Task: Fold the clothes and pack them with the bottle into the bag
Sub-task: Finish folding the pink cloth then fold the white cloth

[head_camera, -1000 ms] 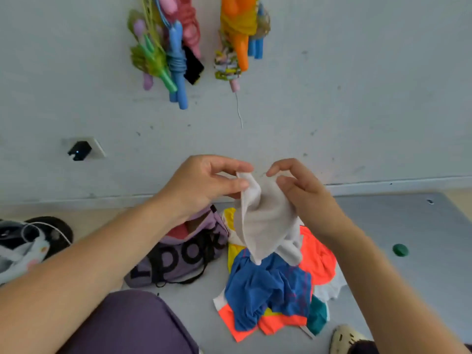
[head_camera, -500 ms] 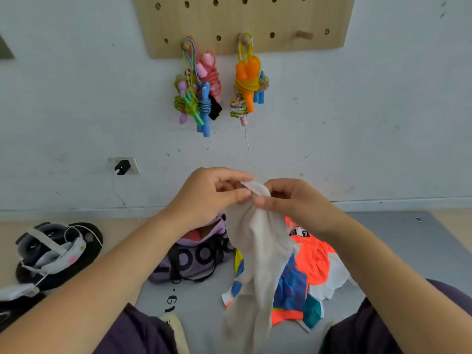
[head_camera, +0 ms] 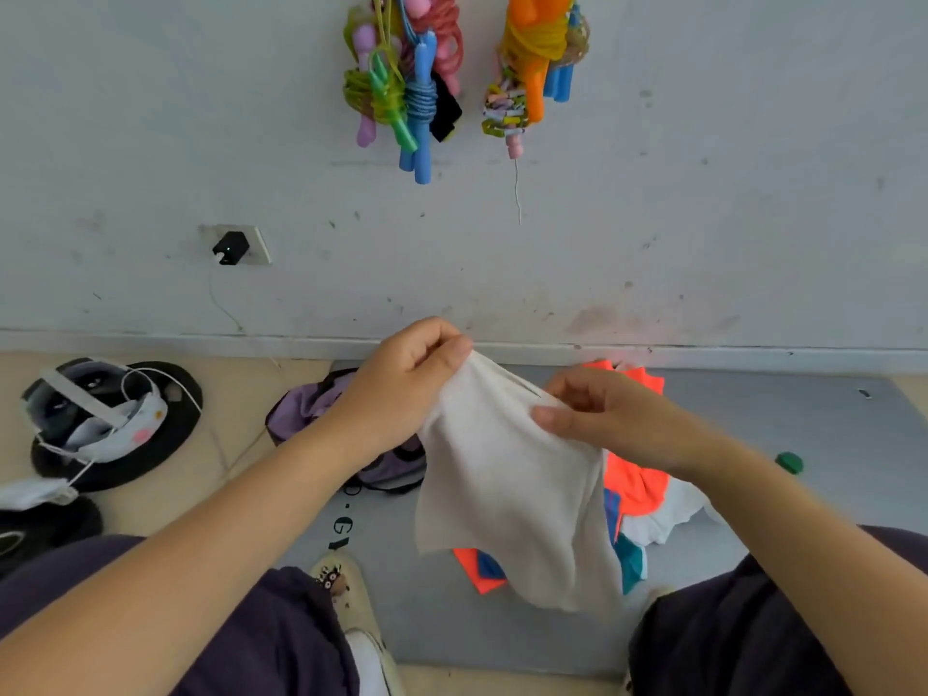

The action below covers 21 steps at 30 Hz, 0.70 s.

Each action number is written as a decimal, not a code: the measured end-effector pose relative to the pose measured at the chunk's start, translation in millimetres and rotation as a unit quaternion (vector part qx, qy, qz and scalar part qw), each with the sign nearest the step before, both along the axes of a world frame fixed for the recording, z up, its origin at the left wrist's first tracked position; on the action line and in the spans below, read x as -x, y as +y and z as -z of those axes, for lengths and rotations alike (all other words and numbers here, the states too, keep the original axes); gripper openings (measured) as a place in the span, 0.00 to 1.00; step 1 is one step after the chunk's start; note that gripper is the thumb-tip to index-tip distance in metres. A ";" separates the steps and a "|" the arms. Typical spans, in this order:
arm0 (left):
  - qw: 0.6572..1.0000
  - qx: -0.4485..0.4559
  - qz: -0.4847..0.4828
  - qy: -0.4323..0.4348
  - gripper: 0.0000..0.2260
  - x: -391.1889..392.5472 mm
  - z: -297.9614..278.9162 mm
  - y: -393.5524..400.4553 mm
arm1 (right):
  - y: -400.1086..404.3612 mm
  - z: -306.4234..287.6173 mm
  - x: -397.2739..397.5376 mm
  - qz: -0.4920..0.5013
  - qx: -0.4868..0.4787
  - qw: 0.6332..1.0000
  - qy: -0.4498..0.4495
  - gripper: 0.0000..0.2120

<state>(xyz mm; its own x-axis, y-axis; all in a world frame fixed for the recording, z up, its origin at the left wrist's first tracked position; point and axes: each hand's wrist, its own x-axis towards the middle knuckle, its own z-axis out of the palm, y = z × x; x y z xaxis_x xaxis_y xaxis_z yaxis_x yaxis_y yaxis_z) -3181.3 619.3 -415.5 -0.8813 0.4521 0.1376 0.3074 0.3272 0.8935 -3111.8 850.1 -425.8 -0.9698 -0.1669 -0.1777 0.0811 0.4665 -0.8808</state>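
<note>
At frame centre, the left hand point(head_camera: 401, 389) and right hand point(head_camera: 597, 419) each pinch the top edge of a soft, limp white cloth point(head_camera: 512, 489) between curled fingers.

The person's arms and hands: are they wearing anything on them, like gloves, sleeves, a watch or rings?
Nothing shows on them. The left hand and right hand are bare, without gloves, and no ring can be seen. Both forearms are uncovered as far as the picture's edge: no sleeve, watch, bracelet or cable. The only clothing in view is dark purple trousers over the knees and a light shoe.
</note>
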 end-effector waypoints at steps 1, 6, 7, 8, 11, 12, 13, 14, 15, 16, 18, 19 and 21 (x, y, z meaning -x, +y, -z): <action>1.000 -0.007 -0.010 -0.010 0.09 2.5 2.9 -2.6 | 0.2 2.4 3.4 0.019 -0.010 1.000 0.021 0.05; 0.996 0.011 0.012 -0.083 0.13 18.7 3.0 1.0 | -2.3 1.3 13.3 0.088 0.024 0.988 0.126 0.07; 0.995 0.023 0.033 -0.094 0.14 22.0 0.5 3.5 | -0.9 -0.6 12.7 0.092 0.048 0.988 0.117 0.08; 0.993 0.032 0.054 -0.097 0.14 24.9 -2.0 5.8 | 1.4 -2.5 11.5 0.094 0.072 0.988 0.103 0.10; 0.994 0.040 0.061 -0.086 0.10 33.5 -1.8 11.1 | 10.0 -5.5 11.1 0.097 0.105 0.987 0.074 0.17; 0.994 0.050 0.058 -0.078 0.10 35.8 -0.2 11.9 | 11.7 -5.8 11.1 0.096 0.100 0.988 0.066 0.18; 0.993 0.066 0.064 -0.073 0.09 37.6 1.7 12.6 | 12.5 -5.4 11.1 0.092 0.095 0.990 0.057 0.17; 0.990 0.086 0.082 -0.073 0.08 38.7 3.6 13.8 | 13.1 -4.3 10.7 0.086 0.093 0.991 0.050 0.17; 0.986 0.104 0.107 -0.080 0.07 38.8 5.9 15.4 | 13.1 -3.0 10.1 0.082 0.093 0.991 0.044 0.17; 0.980 0.116 0.132 -0.090 0.05 37.2 7.9 17.7 | 13.1 -1.3 9.2 0.080 0.096 0.991 0.037 0.18; 0.972 0.110 0.176 -0.106 0.06 30.5 12.9 23.3 | 11.6 0.1 7.8 0.076 0.106 0.991 0.025 0.17; 0.971 0.096 0.191 -0.107 0.08 25.6 16.1 27.0 | 10.0 0.0 7.0 0.072 0.114 0.991 0.021 0.15; 0.974 0.066 0.200 -0.079 0.09 16.4 21.3 34.4 | 6.6 -0.3 6.0 0.063 0.130 0.989 0.010 0.13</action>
<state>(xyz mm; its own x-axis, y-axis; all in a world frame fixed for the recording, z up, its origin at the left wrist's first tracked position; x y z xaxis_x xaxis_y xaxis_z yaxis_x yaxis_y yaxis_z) -3197.7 653.7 -436.8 -0.6365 0.7684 -0.0669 0.2967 0.3240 0.8983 -3117.8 856.7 -425.5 -0.9887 -0.0813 -0.1256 0.1061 0.2113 -0.9716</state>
